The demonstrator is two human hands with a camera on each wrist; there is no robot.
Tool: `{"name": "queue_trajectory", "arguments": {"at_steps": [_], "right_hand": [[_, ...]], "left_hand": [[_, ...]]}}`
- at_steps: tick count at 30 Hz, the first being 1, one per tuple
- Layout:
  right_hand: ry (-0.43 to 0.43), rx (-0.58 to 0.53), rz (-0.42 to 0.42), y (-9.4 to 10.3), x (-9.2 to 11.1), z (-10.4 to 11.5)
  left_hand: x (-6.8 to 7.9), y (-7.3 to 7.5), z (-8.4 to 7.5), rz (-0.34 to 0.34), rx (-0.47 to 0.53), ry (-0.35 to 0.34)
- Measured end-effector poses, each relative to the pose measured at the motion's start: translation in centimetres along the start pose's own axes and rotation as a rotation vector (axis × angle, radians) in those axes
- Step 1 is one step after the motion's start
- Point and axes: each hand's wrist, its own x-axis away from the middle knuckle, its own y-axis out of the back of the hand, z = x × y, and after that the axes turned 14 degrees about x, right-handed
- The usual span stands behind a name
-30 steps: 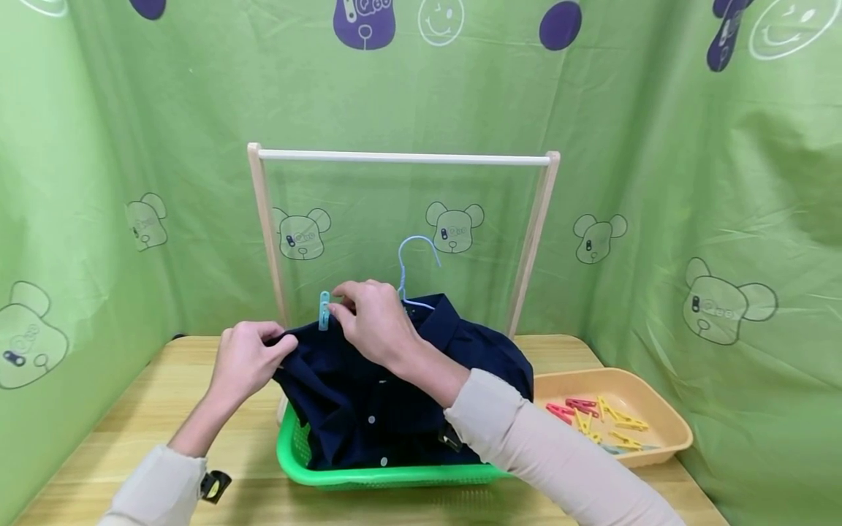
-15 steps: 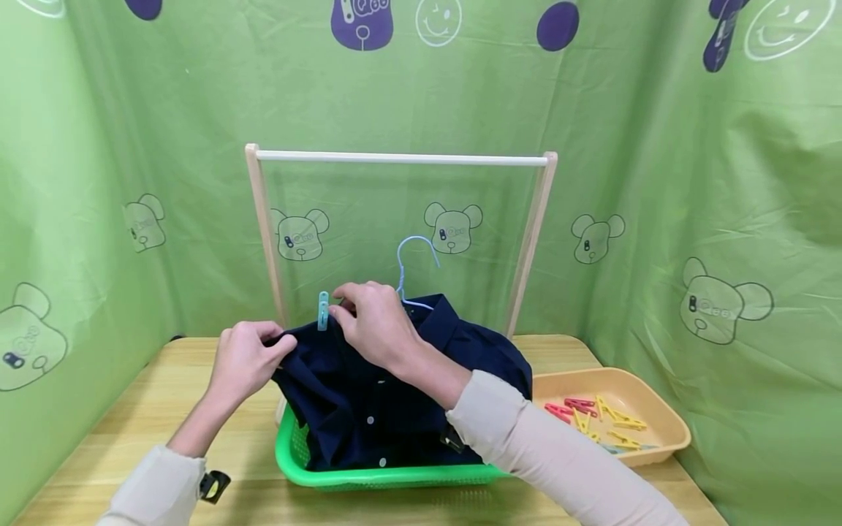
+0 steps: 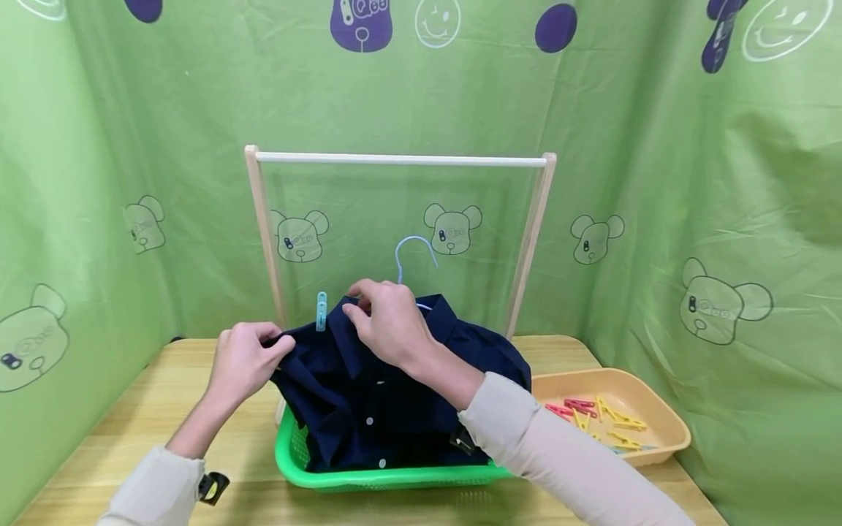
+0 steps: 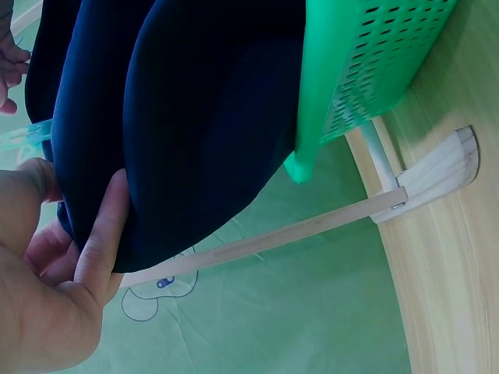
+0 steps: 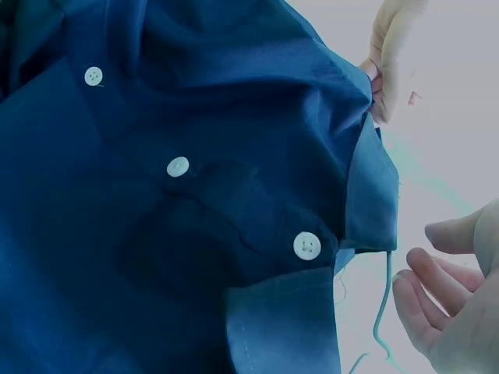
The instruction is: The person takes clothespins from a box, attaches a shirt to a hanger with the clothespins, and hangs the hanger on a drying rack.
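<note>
A navy button-up shirt (image 3: 408, 409) lies over the green basket (image 3: 395, 478), with the hook of a blue hanger (image 3: 413, 239) rising behind its collar. Near the shirt's left shoulder my left hand (image 3: 246, 361) pinches the fabric between thumb and fingers. A light-blue clothespin (image 3: 321, 313) stands upright, clipped on that shoulder between the left hand and the collar. In front of the collar is my right hand (image 3: 392, 321). From the right wrist, this same right hand (image 5: 456, 288) shows loosely bent fingers, apart from the collar (image 5: 373, 191), holding nothing.
Behind the basket stands a wooden rack with a white bar (image 3: 401, 159). An orange tray (image 3: 667, 431) at the right holds several clothespins (image 3: 615, 416) in red, yellow and blue. All of it is on a wooden table (image 3: 158, 409), with green curtain around.
My right hand has let go of the light-blue clothespin and shifted right, away from it. The clothespin stays on the shoulder. The left hand keeps its pinch on the shirt.
</note>
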Motion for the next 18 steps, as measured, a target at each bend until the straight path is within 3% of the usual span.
{"name": "queue_trajectory", "arguments": {"at_steps": [6, 18], "right_hand": [[-0.033, -0.029, 0.033, 0.7, 0.2, -0.2], [-0.055, -0.041, 0.001, 1.5, 0.8, -0.7]], "left_hand": [[0.0, 0.1, -0.2, -0.005, -0.004, -0.001], [0.1, 0.2, -0.1, -0.007, -0.008, -0.012]]}}
